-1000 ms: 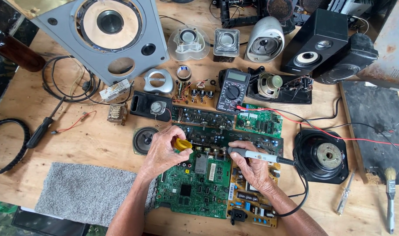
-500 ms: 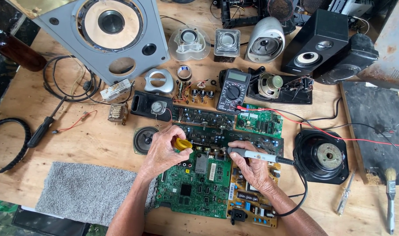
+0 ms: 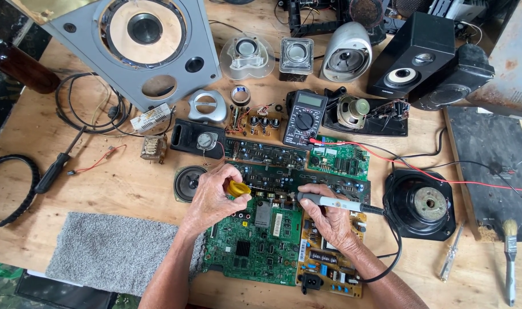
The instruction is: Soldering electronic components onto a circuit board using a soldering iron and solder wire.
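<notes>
Yellow solder spool [image 3: 238,187] pinched in left hand [image 3: 212,197]; right hand [image 3: 329,220] fingers wrapped around soldering iron [image 3: 335,202] over green circuit board [image 3: 255,243].

Person, own body as seen from above: two bare forearms entering from the lower edge. Left hand [image 3: 210,197]: bare, no glove, ring or watch visible; knuckles and veins prominent. Right hand [image 3: 329,220]: bare, likewise unadorned, skin creased over the knuckles. No sleeves visible on either forearm.
</notes>
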